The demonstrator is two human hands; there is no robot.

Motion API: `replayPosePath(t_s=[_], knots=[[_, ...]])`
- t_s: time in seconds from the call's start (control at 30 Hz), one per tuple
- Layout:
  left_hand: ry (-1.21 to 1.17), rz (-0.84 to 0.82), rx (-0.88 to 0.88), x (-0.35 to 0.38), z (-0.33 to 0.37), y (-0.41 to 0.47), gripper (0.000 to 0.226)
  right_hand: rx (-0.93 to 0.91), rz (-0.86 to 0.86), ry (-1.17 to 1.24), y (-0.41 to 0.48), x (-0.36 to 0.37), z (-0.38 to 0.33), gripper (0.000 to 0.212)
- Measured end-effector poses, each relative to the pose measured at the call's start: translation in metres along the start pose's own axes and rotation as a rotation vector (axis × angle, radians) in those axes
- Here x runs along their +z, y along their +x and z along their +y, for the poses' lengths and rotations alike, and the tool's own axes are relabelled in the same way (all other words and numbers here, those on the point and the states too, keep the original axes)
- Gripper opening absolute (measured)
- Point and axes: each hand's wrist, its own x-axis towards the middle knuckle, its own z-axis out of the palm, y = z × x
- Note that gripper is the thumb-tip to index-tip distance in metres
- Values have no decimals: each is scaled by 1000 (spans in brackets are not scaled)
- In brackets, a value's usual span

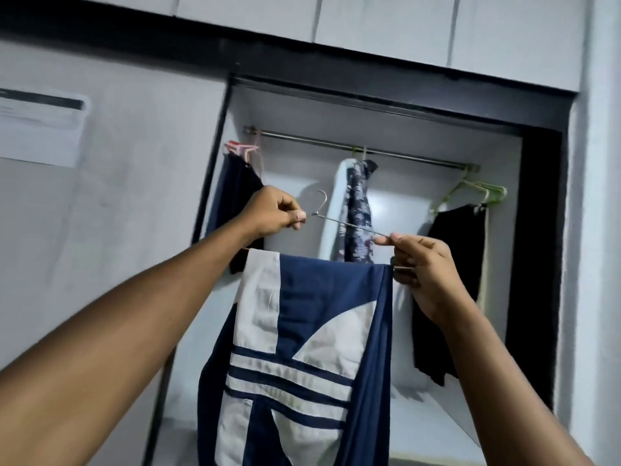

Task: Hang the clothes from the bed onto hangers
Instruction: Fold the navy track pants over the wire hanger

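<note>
On my feed everything lines up against the closet rod (pixel 386 154), so I'll go off that. A thin wire hanger (pixel 349 224) is held up below the rod and in front of it, not hooked on, with its hook pointing up toward the rod. The left hand (pixel 275 213) is pinching the hanger right by the base of the hook, fingers curled in. The right hand (pixel 423 267) has the hanger's far end pinched between thumb and fingers, and the bottom wire pokes out past them. The navy and white garment (pixel 312 331) is draped over the hanger's bottom bar and hangs straight down, well under the rod. On the rod itself: pink hangers (pixel 243 149) with a dark garment (pixel 235 196) at its left end, a floral garment (pixel 359 210) around the middle just behind the wire hanger, and green hangers (pixel 477 193) with a black garment (pixel 450 264) at its right end.
</note>
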Motion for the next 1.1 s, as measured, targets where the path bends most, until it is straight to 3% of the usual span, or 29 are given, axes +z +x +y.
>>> replayPosePath(t_s=[0.27,0.53,1.0,1.1], knots=[[-19,-14,125,149,61,80,12,-77,192,-87,18,-141,-32,28],[-13,14,158,250,86,154,7,-147,337,-223,69,-236,-53,29],[-139,83,190,363,33,286,8,-268,571,-463,260,-293,-17,30],[-149,50,185,389,19,319,21,-296,645,-466,308,-307,-8,31]])
